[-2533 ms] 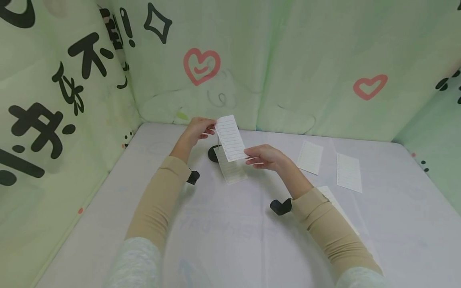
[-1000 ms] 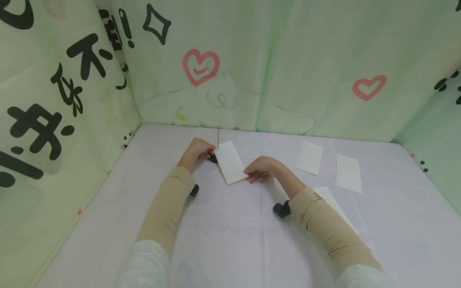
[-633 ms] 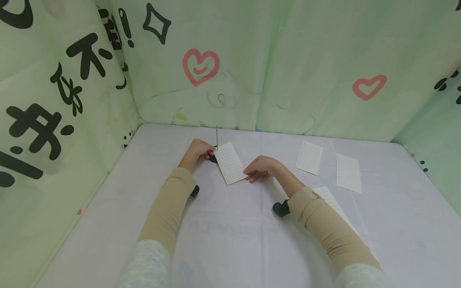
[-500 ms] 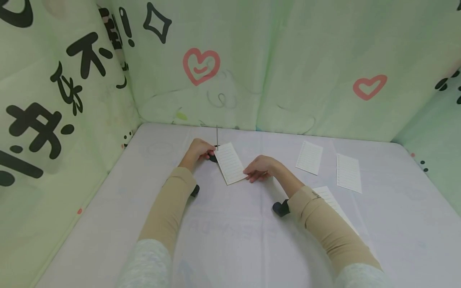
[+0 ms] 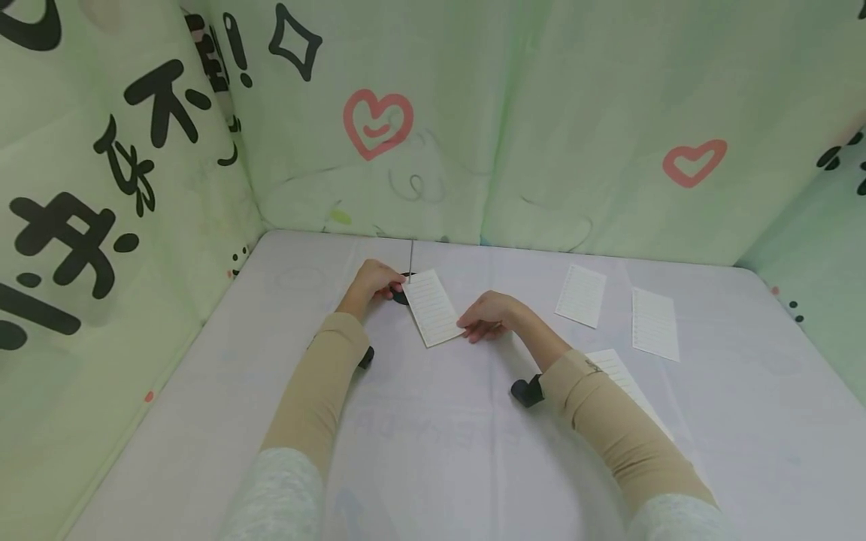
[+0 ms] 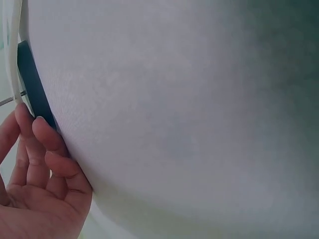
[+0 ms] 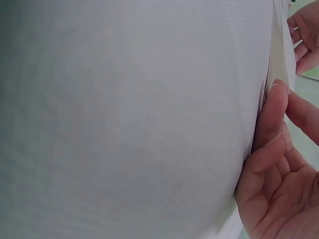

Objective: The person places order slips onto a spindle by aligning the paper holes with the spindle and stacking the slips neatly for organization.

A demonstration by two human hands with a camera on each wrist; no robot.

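Note:
A lined white paper slip (image 5: pixel 433 308) lies almost flush over another slip, whose edge peeks out along its lower left side. My left hand (image 5: pixel 375 284) pinches the upper left corner, right beside the thin metal rod (image 5: pixel 411 255) of a bill spike. The spike's round black base (image 5: pixel 400 295) is partly hidden behind fingers and paper; it also shows in the left wrist view as a dark disc (image 6: pixel 37 87) close to the fingertips. At the lower right corner my right hand (image 5: pixel 494 314) pinches the paper, seen edge-on as pale sheets (image 7: pixel 278 59) in the right wrist view.
Two lined slips lie apart on the right, a nearer-centre slip (image 5: pixel 582 297) and an outer slip (image 5: pixel 655 324). Another slip (image 5: pixel 625 379) is partly covered by the right sleeve. A green printed curtain (image 5: pixel 575 113) stands behind the white-covered table (image 5: pixel 433 466).
Both hands have lowered the upper slip along the rod onto the slip below. Over the last half second the rod has swayed slightly, while the hands have stayed nearly still.

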